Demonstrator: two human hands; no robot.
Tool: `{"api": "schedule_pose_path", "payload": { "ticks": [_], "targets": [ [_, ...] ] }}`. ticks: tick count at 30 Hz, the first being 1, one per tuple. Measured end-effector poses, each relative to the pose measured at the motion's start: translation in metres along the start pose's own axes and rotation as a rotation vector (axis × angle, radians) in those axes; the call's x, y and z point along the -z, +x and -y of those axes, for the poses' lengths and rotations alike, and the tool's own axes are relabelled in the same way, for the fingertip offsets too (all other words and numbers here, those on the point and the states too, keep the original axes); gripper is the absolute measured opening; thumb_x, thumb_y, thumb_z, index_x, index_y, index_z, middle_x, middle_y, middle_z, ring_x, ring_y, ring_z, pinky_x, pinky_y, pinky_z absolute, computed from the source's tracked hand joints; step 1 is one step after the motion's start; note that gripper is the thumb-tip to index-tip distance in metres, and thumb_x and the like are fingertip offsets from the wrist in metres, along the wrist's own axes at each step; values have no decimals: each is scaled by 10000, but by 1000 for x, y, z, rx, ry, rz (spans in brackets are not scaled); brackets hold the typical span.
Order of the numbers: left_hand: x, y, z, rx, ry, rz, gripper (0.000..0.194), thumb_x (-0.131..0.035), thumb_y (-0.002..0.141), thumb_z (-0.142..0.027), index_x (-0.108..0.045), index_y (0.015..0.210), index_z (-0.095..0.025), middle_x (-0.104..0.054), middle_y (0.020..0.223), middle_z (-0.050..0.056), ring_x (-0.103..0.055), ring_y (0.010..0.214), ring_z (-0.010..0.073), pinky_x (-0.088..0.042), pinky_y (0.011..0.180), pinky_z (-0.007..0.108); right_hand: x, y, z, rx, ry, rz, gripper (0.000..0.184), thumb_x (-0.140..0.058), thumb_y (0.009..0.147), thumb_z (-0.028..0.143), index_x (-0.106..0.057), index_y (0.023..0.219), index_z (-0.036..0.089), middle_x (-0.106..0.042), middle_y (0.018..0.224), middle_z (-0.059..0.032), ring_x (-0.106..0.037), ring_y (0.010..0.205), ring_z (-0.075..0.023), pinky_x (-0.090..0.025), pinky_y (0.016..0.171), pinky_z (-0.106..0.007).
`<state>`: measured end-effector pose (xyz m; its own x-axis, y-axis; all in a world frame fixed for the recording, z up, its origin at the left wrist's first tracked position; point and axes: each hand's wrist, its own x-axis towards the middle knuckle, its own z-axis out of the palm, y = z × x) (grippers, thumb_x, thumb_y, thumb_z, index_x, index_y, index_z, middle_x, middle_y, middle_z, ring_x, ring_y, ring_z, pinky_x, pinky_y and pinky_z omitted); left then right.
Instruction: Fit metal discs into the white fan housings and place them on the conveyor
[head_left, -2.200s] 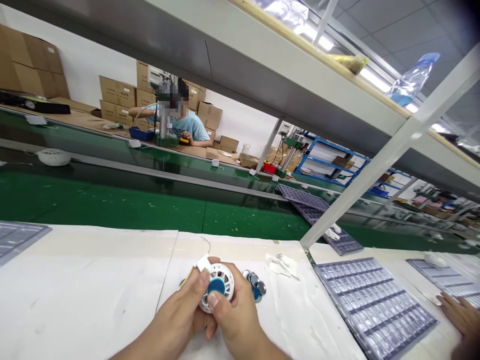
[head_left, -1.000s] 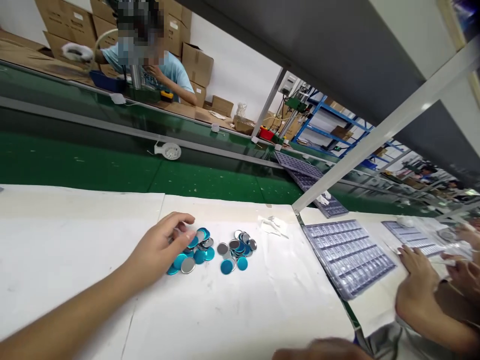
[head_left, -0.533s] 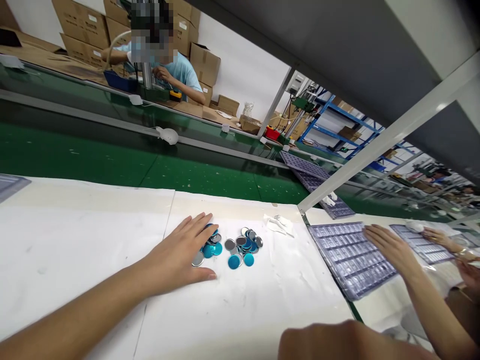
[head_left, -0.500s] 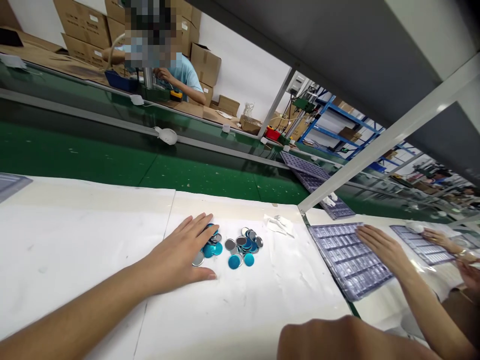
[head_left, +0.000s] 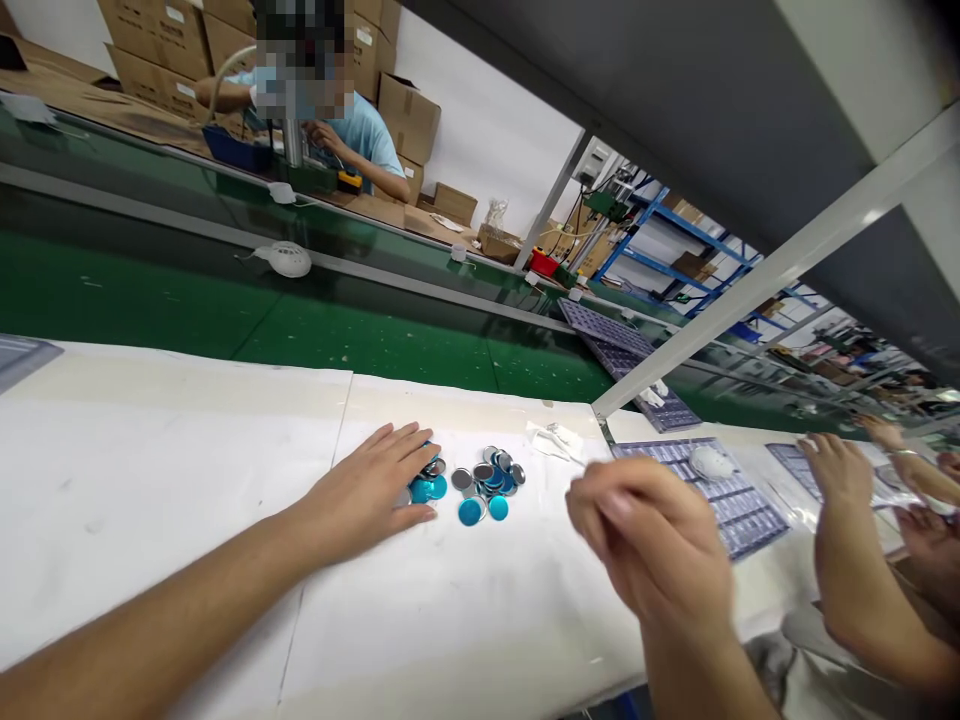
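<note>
Across the white surface, my left hand lies with fingers spread on a pile of blue and silver metal discs; my right hand hangs raised, fingers bunched, too blurred to tell if they hold anything.

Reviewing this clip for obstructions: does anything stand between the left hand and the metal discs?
Nothing visible does: the left hand lies directly on the pile of round blue and silver metal discs, with its fingers touching them.

The left hand rests on blue-and-silver metal discs on the counter; the right hand hangs bunched to the discs' right.
</note>
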<state>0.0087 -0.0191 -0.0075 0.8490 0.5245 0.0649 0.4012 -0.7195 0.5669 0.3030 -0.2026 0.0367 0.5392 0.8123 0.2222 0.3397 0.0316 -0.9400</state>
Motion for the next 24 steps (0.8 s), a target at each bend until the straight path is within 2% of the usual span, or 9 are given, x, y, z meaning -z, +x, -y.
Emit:
{"api": "schedule_pose_path", "payload": {
  "ticks": [2, 4, 7, 10, 13, 15, 18, 21, 24],
  "targets": [
    [0, 1, 2, -18, 10, -3, 616, -569, 846, -563, -517, 1390, -280, -429, 1530, 79, -295, 1439, 339, -165, 1186, 530, -20, 3, -6, 3, -173, -140, 246, -605, 856, 361, -660, 1013, 181, -622, 691, -15, -587, 602, -169, -493, 568, -318],
    [-3, 3, 8, -17, 25, -5, 597, -553, 846, -580, -540, 1374, -301, -424, 1532, 64, -301, 1431, 367, -187, 1174, 562, -9, 18, -17, -10, -369, -411, 309, -571, 856, 356, -601, 1108, 180, -653, 870, -45, -622, 744, -194, -518, 671, -337],
    [-16, 9, 25, -18, 50, -24, 583, -568, 824, -598, -557, 1355, -358, -394, 1547, 13, -291, 1428, 400, -210, 1165, 586, 52, 47, -36, -104, -535, -770, 483, -603, 854, 320, -466, 1284, 146, -570, 1225, -136, -577, 1066, -267, -495, 879, -422],
    [-35, 18, 46, -48, 89, -53, 615, -598, 794, -613, -557, 1353, -360, -386, 1550, 4, -295, 1415, 437, -262, 1132, 607, 118, 69, -53, -302, -632, -984, 480, -636, 896, 313, -471, 1324, 171, -481, 1369, -129, -506, 1205, -304, -434, 990, -520],
    [-47, 23, 57, -95, 113, -100, 603, -562, 843, -577, -515, 1390, -329, -377, 1555, 5, -309, 1417, 410, -289, 1125, 576, 149, 83, -65, -478, -639, -1015, 386, -615, 931, 329, -534, 1280, 184, -538, 1323, -99, -567, 1144, -276, -481, 954, -511],
    [-45, 22, 56, -93, 115, -176, 572, -571, 847, -553, -547, 1367, -316, -408, 1541, 5, -306, 1420, 398, -280, 1130, 567, 153, 88, -69, -542, -621, -988, 369, -610, 937, 326, -545, 1266, 175, -565, 1290, -98, -595, 1104, -261, -509, 925, -485],
    [-29, 17, 40, -89, 45, -267, 502, -620, 807, -545, -628, 1271, -354, -495, 1487, -9, -357, 1386, 399, -291, 1117, 545, 148, 90, -63, -574, -585, -936, 370, -609, 937, 328, -543, 1269, 177, -555, 1302, -99, -586, 1117, -265, -503, 931, -490],
    [-6, 7, 11, -112, -150, -419, 301, -602, 836, -463, -725, 1069, -317, -670, 1249, 40, -521, 1203, 358, -378, 1012, 427, 127, 89, -44, -515, -517, -858, 444, -620, 922, 333, -492, 1319, 182, -513, 1351, -114, -548, 1171, -291, -461, 971, -523],
    [9, -5, -18, -132, -359, -502, 206, -563, 872, -375, -720, 794, -267, -690, 839, 55, -587, 858, 267, -426, 773, 315, 67, 80, -21, -353, -365, -661, 637, -646, 874, 331, -346, 1417, 186, -560, 1300, -132, -575, 1144, -288, -475, 961, -474]
  ]
}}
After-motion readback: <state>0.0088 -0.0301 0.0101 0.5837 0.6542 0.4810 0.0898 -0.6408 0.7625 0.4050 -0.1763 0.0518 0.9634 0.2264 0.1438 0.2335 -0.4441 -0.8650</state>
